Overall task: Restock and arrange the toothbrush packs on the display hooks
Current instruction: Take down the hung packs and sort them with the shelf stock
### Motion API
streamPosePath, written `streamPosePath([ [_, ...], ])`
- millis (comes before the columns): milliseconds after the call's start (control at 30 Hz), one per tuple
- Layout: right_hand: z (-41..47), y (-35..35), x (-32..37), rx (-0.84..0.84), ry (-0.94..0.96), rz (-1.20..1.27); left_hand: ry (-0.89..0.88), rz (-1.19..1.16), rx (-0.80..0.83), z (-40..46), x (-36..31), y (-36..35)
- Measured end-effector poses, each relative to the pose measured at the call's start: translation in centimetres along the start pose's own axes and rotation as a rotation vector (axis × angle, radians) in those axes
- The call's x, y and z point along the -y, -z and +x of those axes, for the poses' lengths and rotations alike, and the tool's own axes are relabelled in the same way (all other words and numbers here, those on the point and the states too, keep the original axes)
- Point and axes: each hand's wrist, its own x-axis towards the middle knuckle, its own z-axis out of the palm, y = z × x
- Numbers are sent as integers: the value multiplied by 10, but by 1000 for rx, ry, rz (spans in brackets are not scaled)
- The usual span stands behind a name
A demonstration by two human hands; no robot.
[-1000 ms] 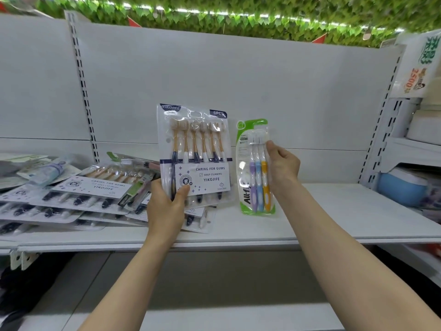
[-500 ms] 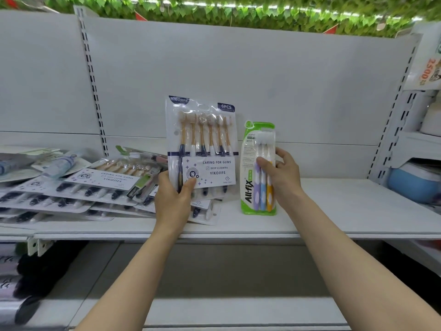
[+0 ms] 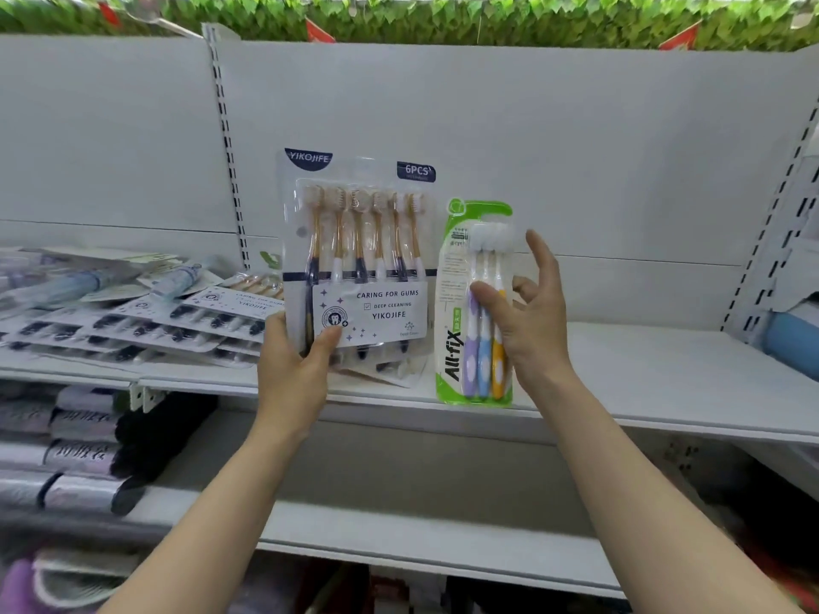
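White shelf (image 3: 642, 383) backdrop. Green pack (image 3: 456, 330) upright, long axis vertical, right of six-pack (image 3: 359, 254); right hand (image 3: 527, 312) fingers spread, thumb touching. Left hand (image 3: 294, 370) pinches six-pack bottom.

A white shelf (image 3: 642, 370) runs across the display. A heap of flat toothbrush packs (image 3: 146, 325) lies on its left half, with toothpaste boxes (image 3: 111, 277) behind, and a green three-brush pack (image 3: 476, 312) stands upright on its front edge.
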Motion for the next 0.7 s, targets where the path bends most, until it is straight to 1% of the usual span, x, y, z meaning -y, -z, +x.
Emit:
streamPosePath([
  [67, -10, -17, -1, 55, 20, 39, 13, 16, -27, -7, 2, 22],
  [167, -27, -51, -1, 122, 53, 34, 27, 45, -68, -17, 5, 63],
  [333, -65, -139, 0, 204, 55, 43, 47, 101, -211, -28, 13, 162],
  [500, -117, -258, 2, 264, 32, 105, 97, 97, -287, -30, 32, 290],
  [633, -179, -370, 7, 319, -5, 148, 117, 109, -356, -33, 48, 409],
  [700, -215, -435, 13, 385, 13, 158, 128, 130, -388, -34, 60, 478],
])
